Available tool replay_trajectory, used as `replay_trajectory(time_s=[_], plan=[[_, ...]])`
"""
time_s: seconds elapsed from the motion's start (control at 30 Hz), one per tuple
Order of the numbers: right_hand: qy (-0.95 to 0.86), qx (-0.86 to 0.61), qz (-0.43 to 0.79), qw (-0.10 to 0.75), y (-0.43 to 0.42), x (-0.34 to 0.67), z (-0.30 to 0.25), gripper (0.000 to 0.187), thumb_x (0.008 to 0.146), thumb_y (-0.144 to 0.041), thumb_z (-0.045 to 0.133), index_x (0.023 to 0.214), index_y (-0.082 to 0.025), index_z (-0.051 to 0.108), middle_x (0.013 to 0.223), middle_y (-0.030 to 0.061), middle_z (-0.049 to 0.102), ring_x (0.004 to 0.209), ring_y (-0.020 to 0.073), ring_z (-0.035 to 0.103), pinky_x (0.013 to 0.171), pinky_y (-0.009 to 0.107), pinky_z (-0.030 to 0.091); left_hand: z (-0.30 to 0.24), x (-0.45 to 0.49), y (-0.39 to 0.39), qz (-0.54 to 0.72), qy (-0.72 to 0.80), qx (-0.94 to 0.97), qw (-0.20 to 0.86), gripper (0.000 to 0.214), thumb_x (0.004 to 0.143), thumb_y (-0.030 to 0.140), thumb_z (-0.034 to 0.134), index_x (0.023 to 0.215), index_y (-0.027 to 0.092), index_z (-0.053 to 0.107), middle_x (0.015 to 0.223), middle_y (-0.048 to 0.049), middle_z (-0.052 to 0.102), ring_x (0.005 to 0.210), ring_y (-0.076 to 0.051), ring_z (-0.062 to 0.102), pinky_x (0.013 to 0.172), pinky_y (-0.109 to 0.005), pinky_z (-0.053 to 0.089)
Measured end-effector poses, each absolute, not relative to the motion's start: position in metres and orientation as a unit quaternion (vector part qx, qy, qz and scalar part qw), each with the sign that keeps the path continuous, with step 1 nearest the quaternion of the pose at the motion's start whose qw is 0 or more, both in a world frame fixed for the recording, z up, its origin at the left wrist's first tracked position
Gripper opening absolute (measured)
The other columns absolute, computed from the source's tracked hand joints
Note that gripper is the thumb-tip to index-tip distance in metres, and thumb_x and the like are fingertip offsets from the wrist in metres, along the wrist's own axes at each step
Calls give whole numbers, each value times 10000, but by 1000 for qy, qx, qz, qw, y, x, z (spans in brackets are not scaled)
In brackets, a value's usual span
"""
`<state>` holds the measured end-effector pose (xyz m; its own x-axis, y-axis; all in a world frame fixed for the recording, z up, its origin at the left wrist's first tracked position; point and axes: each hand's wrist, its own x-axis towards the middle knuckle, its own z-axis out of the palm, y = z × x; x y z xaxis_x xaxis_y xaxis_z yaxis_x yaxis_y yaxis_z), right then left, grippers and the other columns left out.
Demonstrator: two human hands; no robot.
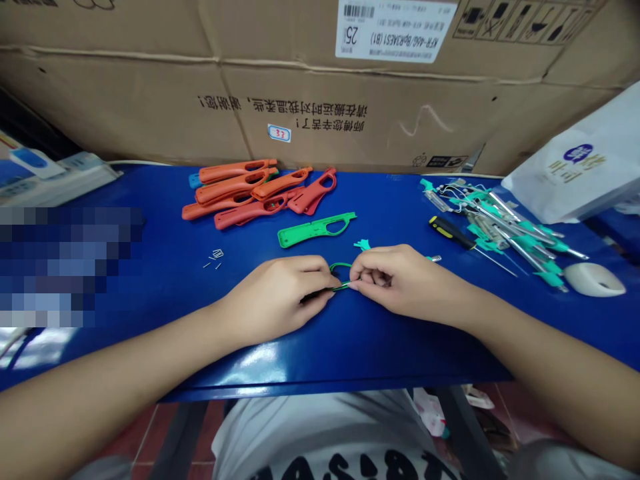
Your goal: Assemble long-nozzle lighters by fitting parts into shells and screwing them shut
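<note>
Casing (343, 287) perhaps, green, mostly behind hands (277, 293) (407, 283)

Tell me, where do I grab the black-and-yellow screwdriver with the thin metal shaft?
Probably its thick handle, from the picture's left: that end points up-left, away from the shaft, while silver rods and teal pieces crowd its right.

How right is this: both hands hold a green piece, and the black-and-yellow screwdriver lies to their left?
Wrong side: in the head view, the screwdriver lies to the right of the left hand and right hand, which do hold a green piece.
</note>
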<state>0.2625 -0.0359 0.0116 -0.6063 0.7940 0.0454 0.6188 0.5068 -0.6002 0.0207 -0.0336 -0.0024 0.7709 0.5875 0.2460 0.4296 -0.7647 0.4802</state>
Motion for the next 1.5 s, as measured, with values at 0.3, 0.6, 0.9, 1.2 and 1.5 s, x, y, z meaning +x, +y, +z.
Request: replay_trajectory(time_s=[0.3, 0.6, 0.9, 1.2, 1.5], plan=[[-840, -442, 268, 165, -34, 263, 7, 110, 893, -151, 612, 823, -168, 695, 661, -25, 610, 572, 88, 522, 572, 229, 376, -3, 21, -33, 202, 268, 920, 203, 189, 983, 149, 572, 1095, 181, 720, 1039, -38, 722, 941, -157, 697, 851, -263, 541], [-785, -503, 331, 149, -33, 261, 14, 102, 848, -202, 628, 760, -178, 674, 597, -31, 577, 533, 91, 493, 524, 219, 383, -2, 21, -34, 197, 278, 918, 202, 198, 989, 169, 568, 1090, 184, 738, 1023, -42, 713, 902, -153, 699, 819, -258, 547], [-782, -513, 329, 130, -33, 263, 19, 100, 841, -179, 622, 767, -178, 688, 610, -28, 581, 551, 96, 505, 534, 217, 391, -2, 21, -33, 200, 278, 915, 213, 195, 992, 175, 574, 1096, 178, 740, 1037, -40, 689, 902, -142, 682, 811, -246, 526], [-824, -469, 280, 150, -32, 266, 18, 107, 860, -145, 628, 772, -169, 684, 765, 8, 627, 583, 82, 521, 562, 221, 402, -2, 21, -33, 191, 284, 914, 218, 190, 988, 189, 581, 1081, 180, 746, 1043, -55, 666, 865, -141, 666, 789, -251, 524], [-845, -436, 270, 150, -31, 271, 19, 124, 864, -119, 601, 790, -168, 687, 788, 18, 623, 639, 110, 586, 608, 244, 445, -2, 20, -31, 184, 287, 913, 223, 189, 985, 192, 582, 1065, 186, 753, 1030, -54, 661, 840, -137, 661, 791, -250, 524]])
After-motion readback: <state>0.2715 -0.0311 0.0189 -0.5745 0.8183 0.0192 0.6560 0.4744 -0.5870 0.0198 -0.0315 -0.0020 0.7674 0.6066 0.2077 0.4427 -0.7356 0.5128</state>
